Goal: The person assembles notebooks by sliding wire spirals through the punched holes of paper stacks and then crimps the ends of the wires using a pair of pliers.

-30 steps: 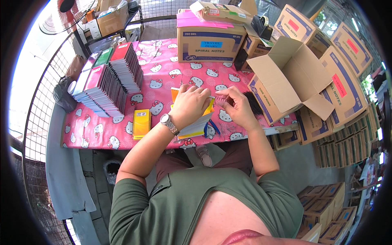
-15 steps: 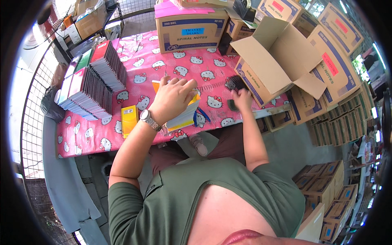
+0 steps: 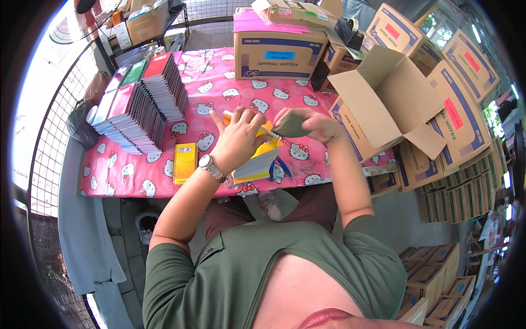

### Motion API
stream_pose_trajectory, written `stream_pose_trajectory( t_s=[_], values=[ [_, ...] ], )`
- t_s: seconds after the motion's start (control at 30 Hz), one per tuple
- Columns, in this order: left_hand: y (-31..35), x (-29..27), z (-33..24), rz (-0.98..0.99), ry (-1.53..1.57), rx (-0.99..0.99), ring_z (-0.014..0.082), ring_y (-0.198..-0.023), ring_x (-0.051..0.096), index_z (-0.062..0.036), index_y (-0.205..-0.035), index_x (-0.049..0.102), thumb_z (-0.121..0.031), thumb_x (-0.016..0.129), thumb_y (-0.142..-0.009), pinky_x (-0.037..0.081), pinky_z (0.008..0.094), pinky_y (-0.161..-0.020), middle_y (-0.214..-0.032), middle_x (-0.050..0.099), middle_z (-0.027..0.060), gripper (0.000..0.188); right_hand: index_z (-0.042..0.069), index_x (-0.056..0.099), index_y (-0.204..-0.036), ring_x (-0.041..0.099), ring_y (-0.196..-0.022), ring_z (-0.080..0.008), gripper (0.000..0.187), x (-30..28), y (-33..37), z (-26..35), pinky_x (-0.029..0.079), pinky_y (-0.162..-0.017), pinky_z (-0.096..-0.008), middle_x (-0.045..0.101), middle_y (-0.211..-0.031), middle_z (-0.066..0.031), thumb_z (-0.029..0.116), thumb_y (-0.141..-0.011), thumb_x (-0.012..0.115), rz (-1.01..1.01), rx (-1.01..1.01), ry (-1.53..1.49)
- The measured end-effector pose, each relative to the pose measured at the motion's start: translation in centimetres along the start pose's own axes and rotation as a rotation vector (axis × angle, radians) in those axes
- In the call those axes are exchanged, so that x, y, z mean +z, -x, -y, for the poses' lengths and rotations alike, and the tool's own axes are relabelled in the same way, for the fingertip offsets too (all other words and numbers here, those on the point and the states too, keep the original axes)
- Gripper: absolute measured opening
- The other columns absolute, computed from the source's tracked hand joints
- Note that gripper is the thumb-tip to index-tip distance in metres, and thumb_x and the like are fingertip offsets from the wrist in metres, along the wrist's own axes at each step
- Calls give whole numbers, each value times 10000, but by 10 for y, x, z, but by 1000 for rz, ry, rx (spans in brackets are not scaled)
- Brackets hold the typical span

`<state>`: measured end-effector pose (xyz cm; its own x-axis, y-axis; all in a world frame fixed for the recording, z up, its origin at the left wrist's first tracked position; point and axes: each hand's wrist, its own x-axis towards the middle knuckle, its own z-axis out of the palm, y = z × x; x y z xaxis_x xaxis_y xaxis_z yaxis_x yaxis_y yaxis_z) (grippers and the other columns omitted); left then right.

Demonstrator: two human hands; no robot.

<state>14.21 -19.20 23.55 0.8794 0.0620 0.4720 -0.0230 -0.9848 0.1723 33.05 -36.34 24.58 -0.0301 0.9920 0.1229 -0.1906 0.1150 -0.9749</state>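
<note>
My left hand [image 3: 236, 133], with a wristwatch, is bent over the top of an unbound yellow-covered notebook [image 3: 266, 149], its fingers curled on the upper edge and the index finger stretched out. My right hand [image 3: 319, 125] pinches a dark green flat pad [image 3: 292, 125] above the notebook's right end. Below my left hand lies a block of white pages [image 3: 257, 166] with yellow sheets. A thin spiral wire [image 3: 300, 152] lies to its right, beside a blue-handled tool [image 3: 280, 169], perhaps pliers. My palms hide part of the notebook.
A yellow spiral notebook [image 3: 186, 163] lies left of my wrist. Tall stacks of spiral notebooks [image 3: 131, 118] stand at the table's left. A closed carton [image 3: 276, 57] is at the back, and an open carton [image 3: 364, 129] is at the right. A tape dispenser [image 3: 349, 35] sits behind.
My right hand has lifted the green pad off the table on the right and brought it left, over the notebook. My left hand stays at the notebook. The view has shifted slightly.
</note>
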Motion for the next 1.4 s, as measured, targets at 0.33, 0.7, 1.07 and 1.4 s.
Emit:
stream_pose_trajectory(
  t_s=[0.33,0.7,1.07,1.4],
  values=[
    [-8,-2,11,34,155,1,255,-1060,540,-122,-1020,630,-396,737,-824,399,464,-883,-1035,597,35,354,3,601,-1195,584,-1047,-154,511,-2,-10,29,445,-933,-292,614,-1095,-72,367,-839,635,14,58,149],
    [-7,2,13,27,178,-21,270,-1098,536,-122,-1064,608,-397,740,-826,403,470,-915,-1074,613,51,387,7,609,-1132,575,-967,-148,500,-6,-26,21,469,-869,-294,593,-1034,-65,371,-796,676,-48,225,404],
    [-4,-3,49,-46,496,-65,373,-1062,565,-13,-1069,589,-127,712,-817,477,430,-932,-1059,579,172,302,4,583,-1206,601,-1104,-198,547,-16,-40,19,457,-983,-336,634,-1134,-86,333,-781,687,-38,296,261],
    [-9,2,46,-38,578,-45,364,-911,633,7,-1017,591,-154,702,-867,508,410,-794,-957,631,197,246,35,591,-1222,612,-1077,-158,553,-41,-32,-10,480,-945,-307,641,-1126,-61,321,-762,698,-210,261,182]
  ],
)
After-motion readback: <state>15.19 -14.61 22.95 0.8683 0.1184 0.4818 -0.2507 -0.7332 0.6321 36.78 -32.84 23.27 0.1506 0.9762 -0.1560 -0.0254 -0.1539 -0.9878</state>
